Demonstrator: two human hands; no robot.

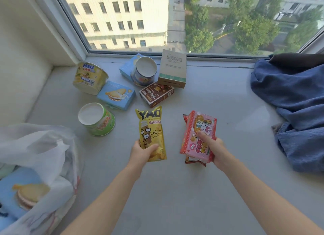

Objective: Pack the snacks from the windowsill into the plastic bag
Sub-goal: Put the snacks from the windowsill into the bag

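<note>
The left hand (143,151) gripped the lower end of a yellow pouch (152,134), thumb across its front and fingers curled behind. The right hand (213,147) pinched a pink pack (199,134) with a red packet (194,162) stacked under it, thumb pressed on top; its other fingers were hidden below. Both loads hung just above the windowsill (175,191), well apart from the plastic bag (35,147) slumped at the near left, where a blue box (21,191) already lay inside. A good drop probably needed the pouch carried left first and slid in flat, since the bag's limp mouth looked half folded over. The green cup (97,119) lay tipped beside that path. A yellow cup (90,77), a brown box (157,94) and a kraft box (172,69) waited farther back, and blue cloth (289,103) lay heaped at the right.
</note>
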